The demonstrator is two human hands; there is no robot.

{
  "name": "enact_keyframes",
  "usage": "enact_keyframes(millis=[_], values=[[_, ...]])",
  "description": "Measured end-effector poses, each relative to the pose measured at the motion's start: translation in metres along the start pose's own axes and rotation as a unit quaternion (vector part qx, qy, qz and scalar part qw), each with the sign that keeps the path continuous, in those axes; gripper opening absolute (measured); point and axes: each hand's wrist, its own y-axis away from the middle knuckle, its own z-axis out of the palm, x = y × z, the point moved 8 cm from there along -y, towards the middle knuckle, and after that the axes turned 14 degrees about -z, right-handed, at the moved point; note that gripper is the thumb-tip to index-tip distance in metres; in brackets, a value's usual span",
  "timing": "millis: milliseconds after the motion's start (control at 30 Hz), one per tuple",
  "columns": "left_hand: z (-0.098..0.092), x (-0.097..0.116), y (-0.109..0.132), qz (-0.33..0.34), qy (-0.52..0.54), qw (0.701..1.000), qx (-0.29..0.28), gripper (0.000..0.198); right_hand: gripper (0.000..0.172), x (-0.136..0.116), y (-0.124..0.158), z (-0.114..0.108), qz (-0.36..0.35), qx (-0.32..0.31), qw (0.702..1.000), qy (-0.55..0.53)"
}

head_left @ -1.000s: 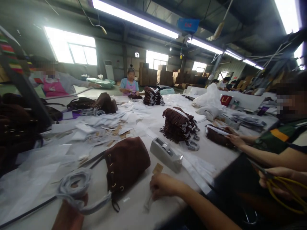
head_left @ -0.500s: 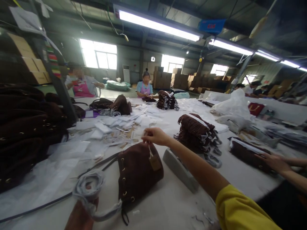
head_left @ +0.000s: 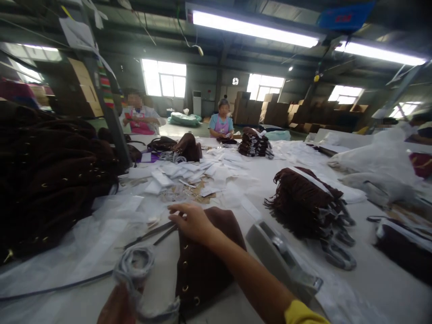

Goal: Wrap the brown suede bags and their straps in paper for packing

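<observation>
One brown bag (head_left: 200,274) lies on the table (head_left: 164,266) before me, between the tape dispenser (head_left: 280,258) and the coiled, wrapped strap (head_left: 123,268) that my left hand (head_left: 119,301) grips. My right hand (head_left: 192,222) reaches over the bag's edge; whether it pinches anything, I cannot tell.

No legible text. Blue hanging sign (head_left: 346,17): red characters, too blurred to read. Wall clock (head_left: 235,81): dial markings too small.
</observation>
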Motion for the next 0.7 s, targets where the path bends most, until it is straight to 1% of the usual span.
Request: enact_keyframes(millis=[100, 133, 167, 200, 233, 267, 367, 467, 533, 600, 667, 700], values=[[0.016, 0.009, 0.014, -0.024, 0.001, 0.999, 0.039, 0.046, 0.026, -0.010, 0.029, 0.026, 0.040, 0.026, 0.991, -0.126], [0.017, 0.016, 0.019, -0.010, 0.004, 0.997, 0.076, 0.042, 0.026, -0.010, 0.038, 0.032, 0.061, 0.035, 0.985, -0.155], [0.021, 0.023, 0.024, 0.007, 0.002, 0.995, 0.096, 0.038, 0.027, -0.011, 0.047, 0.037, 0.081, 0.041, 0.980, -0.179], [0.029, 0.029, 0.027, 0.021, -0.012, 0.996, 0.092, 0.037, 0.027, -0.011, 0.054, 0.042, 0.095, 0.042, 0.975, -0.198], [0.038, 0.034, 0.030, 0.034, -0.032, 0.996, 0.070, 0.037, 0.027, -0.012, 0.061, 0.047, 0.102, 0.037, 0.971, -0.212], [0.044, 0.039, 0.034, 0.051, -0.049, 0.995, 0.063, 0.038, 0.027, -0.014, 0.066, 0.051, 0.104, 0.030, 0.968, -0.225], [0.061, 0.045, 0.044, 0.084, -0.105, 0.990, 0.044, 0.043, 0.028, -0.023, 0.079, 0.061, 0.089, 0.016, 0.962, -0.256], [0.074, 0.047, 0.055, 0.119, -0.174, 0.977, 0.045, 0.043, 0.031, -0.031, 0.086, 0.063, 0.070, 0.029, 0.961, -0.268], [0.079, 0.049, 0.062, 0.150, -0.221, 0.962, 0.059, 0.041, 0.034, -0.033, 0.089, 0.062, 0.072, 0.044, 0.960, -0.266], [0.082, 0.052, 0.066, 0.178, -0.265, 0.944, 0.077, 0.040, 0.033, -0.032, 0.092, 0.063, 0.088, 0.059, 0.956, -0.272], [0.083, 0.053, 0.068, 0.190, -0.300, 0.930, 0.093, 0.039, 0.032, -0.027, 0.097, 0.067, 0.107, 0.071, 0.946, -0.297], [0.083, 0.053, 0.068, 0.185, -0.310, 0.928, 0.094, 0.039, 0.033, -0.024, 0.100, 0.070, 0.116, 0.074, 0.939, -0.315]])
